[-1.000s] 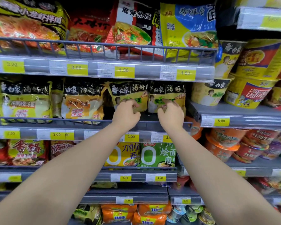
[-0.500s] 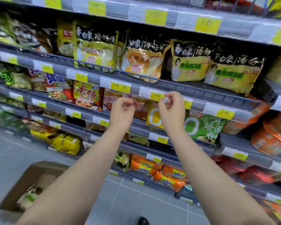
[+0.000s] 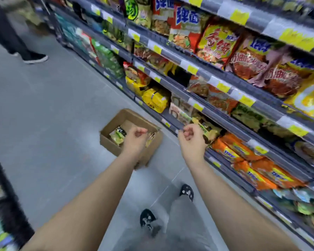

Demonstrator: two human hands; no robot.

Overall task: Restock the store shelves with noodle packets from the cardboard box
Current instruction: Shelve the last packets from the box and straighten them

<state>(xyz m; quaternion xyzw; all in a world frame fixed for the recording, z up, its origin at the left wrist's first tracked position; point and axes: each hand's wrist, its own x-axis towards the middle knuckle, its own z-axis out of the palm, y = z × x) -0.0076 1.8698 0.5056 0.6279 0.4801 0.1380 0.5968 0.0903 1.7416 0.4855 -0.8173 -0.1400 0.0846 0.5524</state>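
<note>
An open cardboard box (image 3: 114, 122) sits on the grey floor beside the lowest shelves. A yellow-green noodle packet (image 3: 117, 136) with a black top lies inside it. My left hand (image 3: 136, 140) hovers over the box's right half, fingers curled, holding nothing. My right hand (image 3: 191, 140) is to the right of the box, in front of a low shelf rail (image 3: 225, 124), fingers also curled and empty. The shelves on the right are packed with noodle packets: orange ones (image 3: 243, 156) low down, yellow ones (image 3: 155, 99) further along.
Another person's dark shoe and trouser leg (image 3: 33, 57) stand in the aisle at the top left. My own feet (image 3: 147, 219) are on the floor below my arms. A dark shelf unit edges the left side (image 3: 0, 196).
My view has swung down from the upper shelf to the floor. Both hands left the shelved packets and dropped to box level, the left one now over the box.
</note>
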